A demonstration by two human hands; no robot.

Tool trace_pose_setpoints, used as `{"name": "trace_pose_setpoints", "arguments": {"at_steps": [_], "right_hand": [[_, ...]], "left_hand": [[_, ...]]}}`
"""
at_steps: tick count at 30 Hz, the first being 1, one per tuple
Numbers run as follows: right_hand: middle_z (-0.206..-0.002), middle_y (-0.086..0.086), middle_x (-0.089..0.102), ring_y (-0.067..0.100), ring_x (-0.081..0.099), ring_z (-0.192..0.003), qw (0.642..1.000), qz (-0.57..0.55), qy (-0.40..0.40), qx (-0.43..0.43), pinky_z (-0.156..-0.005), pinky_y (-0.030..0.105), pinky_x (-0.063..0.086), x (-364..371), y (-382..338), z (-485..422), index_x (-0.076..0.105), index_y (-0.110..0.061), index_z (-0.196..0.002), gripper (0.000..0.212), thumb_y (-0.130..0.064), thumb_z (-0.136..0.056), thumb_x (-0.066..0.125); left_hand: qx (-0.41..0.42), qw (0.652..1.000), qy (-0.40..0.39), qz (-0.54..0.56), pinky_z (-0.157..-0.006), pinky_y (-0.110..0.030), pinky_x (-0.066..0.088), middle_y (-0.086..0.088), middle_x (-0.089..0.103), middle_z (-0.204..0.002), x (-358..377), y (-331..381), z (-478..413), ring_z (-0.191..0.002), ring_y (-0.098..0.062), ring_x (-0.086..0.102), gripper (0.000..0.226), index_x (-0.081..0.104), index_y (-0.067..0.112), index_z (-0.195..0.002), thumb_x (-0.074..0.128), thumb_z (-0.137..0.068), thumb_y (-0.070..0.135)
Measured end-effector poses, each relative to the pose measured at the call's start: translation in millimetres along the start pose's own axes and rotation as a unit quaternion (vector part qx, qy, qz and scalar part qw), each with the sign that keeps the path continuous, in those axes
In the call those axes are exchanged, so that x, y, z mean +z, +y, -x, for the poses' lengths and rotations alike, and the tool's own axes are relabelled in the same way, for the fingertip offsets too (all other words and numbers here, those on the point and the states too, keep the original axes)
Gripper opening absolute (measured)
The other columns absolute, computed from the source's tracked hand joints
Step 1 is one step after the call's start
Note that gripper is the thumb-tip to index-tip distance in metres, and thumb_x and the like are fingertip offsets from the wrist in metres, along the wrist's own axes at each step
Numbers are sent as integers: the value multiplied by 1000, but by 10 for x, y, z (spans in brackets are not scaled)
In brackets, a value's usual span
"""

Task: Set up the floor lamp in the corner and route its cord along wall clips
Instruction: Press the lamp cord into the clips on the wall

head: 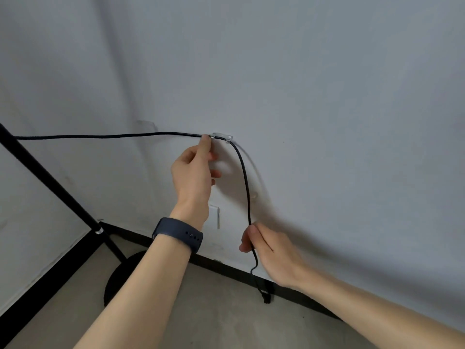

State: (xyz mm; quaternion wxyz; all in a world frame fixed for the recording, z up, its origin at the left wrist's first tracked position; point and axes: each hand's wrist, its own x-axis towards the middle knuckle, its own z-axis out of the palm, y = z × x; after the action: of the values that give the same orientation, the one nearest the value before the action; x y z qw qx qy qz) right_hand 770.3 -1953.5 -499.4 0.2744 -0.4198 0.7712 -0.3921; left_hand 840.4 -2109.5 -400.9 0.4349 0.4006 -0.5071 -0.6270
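Observation:
A black cord runs from the lamp pole across the white wall to a clear clip, then hangs down. My left hand pinches the cord just left of the clip. Lower down, my right hand grips the hanging part of the cord, which continues to a plug end near the floor. The lamp's round black base stands in the corner, partly hidden by my left forearm.
A white wall outlet plate sits below the clip, half behind my left wrist. Another clear clip is faintly visible on the wall to the left. A black baseboard lines both walls above a beige floor.

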Motion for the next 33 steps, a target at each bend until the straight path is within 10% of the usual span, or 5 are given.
{"name": "trace_pose_setpoints", "arguments": {"at_steps": [8,21,27,33], "right_hand": [[-61,-2,65,17,58,-53,996,18,78,48,-63,38,54,-93,72,-191,62,-23,-73,45,-45,-105,39],[-36,-19,50,2,49,-39,991,94,91,37,-48,24,31,-156,19,-277,68,-22,-68,46,-44,-102,46],[-52,-10,55,1,52,-45,989,109,95,6,-46,18,32,-101,49,-230,69,-21,-83,41,-39,-105,40],[-78,-4,71,19,69,-75,986,128,103,2,-76,40,56,-118,240,-157,60,-18,-90,33,-37,-106,37]], "left_hand": [[85,980,-134,-120,-62,-20,48,10,75,-86,-73,-763,280,-77,-11,67,11,76,25,-93,69,-91,33],[183,950,-138,-212,-64,-14,46,18,75,-85,-97,-767,182,-73,3,62,8,79,27,-88,71,-87,29],[168,957,-126,-200,-69,-19,50,19,75,-83,-75,-790,165,-72,1,65,8,78,28,-86,71,-88,30],[157,963,-131,-177,-56,-14,46,20,74,-79,-40,-751,164,-67,0,64,7,79,29,-81,73,-86,29]]}}
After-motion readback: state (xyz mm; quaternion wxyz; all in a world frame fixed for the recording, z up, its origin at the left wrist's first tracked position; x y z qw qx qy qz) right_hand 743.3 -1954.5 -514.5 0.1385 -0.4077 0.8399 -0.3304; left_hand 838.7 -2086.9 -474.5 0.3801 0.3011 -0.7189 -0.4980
